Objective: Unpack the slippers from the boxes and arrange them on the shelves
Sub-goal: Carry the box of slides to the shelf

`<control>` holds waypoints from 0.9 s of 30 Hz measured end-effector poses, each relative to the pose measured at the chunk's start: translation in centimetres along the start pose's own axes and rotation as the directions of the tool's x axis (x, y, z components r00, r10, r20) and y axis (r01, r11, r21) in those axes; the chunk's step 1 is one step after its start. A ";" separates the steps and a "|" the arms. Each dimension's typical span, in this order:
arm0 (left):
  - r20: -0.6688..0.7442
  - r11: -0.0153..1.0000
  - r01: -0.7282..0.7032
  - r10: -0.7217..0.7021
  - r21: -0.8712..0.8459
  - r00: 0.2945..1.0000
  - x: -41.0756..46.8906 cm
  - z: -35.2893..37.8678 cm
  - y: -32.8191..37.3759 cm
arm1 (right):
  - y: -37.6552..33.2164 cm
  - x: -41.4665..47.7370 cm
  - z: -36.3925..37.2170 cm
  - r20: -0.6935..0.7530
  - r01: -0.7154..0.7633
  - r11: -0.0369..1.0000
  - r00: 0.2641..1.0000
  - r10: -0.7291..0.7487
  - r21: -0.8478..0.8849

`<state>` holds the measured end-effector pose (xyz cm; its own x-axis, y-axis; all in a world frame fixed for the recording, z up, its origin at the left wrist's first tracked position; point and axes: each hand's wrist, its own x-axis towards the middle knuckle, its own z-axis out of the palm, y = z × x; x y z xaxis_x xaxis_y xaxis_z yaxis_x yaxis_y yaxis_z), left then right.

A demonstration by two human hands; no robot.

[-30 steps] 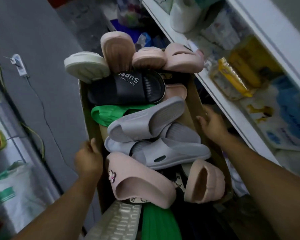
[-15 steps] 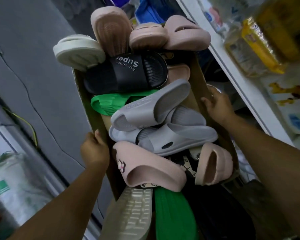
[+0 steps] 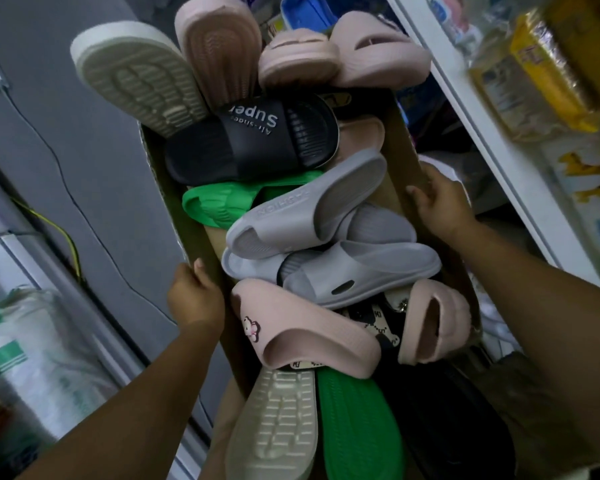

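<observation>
A long cardboard box (image 3: 400, 157) is heaped with several slippers. A black slipper (image 3: 250, 143) marked "Super" lies across the far part, a green one (image 3: 215, 204) under it, grey ones (image 3: 312, 206) in the middle and a pink one with a small flower (image 3: 298, 330) near me. Pink (image 3: 378, 53) and cream (image 3: 136, 77) slippers stick out over the far end. My left hand (image 3: 194, 296) grips the box's left wall. My right hand (image 3: 437, 202) grips its right wall.
A white shelf unit (image 3: 492, 140) runs along the right, stocked with yellow packets (image 3: 541, 64) and other packaged goods. On the left are a grey wall with a cable (image 3: 66, 188) and a plastic-wrapped pack (image 3: 25, 344). The aisle between is narrow.
The box with both hands on it has come closer and fills more of the view. The shelves have slid off to the right. The grip of both hands is unchanged.
</observation>
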<state>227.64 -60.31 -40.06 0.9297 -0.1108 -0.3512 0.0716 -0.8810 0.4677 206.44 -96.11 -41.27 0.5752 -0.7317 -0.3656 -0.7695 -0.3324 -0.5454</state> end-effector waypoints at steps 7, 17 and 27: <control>0.061 0.993 0.113 -0.111 -0.036 0.992 -0.6 -0.6 -1.9 | -1.6 0.3 1.5 0.041 -0.012 0.999 0.999 0.014 -0.045; 0.259 0.988 0.155 -0.146 -0.013 0.955 -0.5 -2.1 -1.2 | -3.8 -1.4 0.2 0.066 -0.124 0.991 0.990 0.127 -0.041; 0.355 0.937 -0.342 0.296 0.073 0.887 -4.0 -10.8 3.5 | -7.9 -8.9 -5.2 0.155 -0.102 0.982 0.980 0.127 -0.162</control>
<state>228.09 -57.94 -28.28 0.7173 -0.5227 -0.4607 -0.2773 -0.8207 0.4995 205.93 -90.08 -29.79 0.5087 -0.6669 -0.5445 -0.8588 -0.3480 -0.3760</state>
